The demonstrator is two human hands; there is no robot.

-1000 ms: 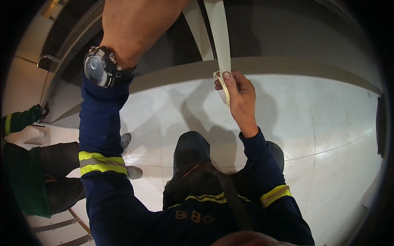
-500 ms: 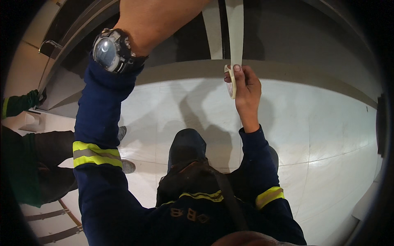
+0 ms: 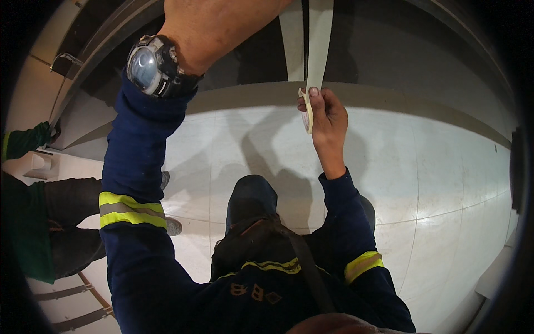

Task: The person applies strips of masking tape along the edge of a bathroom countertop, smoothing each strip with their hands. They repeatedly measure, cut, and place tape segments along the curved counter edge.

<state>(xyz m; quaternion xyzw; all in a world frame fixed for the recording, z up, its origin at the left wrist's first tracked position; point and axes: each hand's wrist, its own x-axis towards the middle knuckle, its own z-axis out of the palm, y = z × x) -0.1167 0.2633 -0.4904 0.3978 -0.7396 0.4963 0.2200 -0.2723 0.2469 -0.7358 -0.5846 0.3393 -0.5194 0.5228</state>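
My right hand (image 3: 329, 119) grips a roll of pale masking tape (image 3: 307, 114), thumb pressed on the strip where it leaves the roll. From there the loose tape strip (image 3: 321, 44) runs upward past the top edge of the view. Beside it, a pale strip (image 3: 292, 47) lies along a narrow dark gap in the dark grey panel (image 3: 384, 55). My left arm reaches up and across, with a wristwatch (image 3: 146, 69) at the wrist. Only the back of my left hand (image 3: 222, 28) shows; its fingers are cut off by the top edge.
At the left stands another person in dark trousers (image 3: 72, 217), a green-sleeved arm (image 3: 30, 140) reaching toward the panel's frame. A ladder-like object (image 3: 67, 292) lies low at the left. Pale tiled floor (image 3: 445, 178) spreads below the panel's edge.
My right hand has shifted slightly left with the tape roll, and the loose strip now slants more. My left arm has barely moved.
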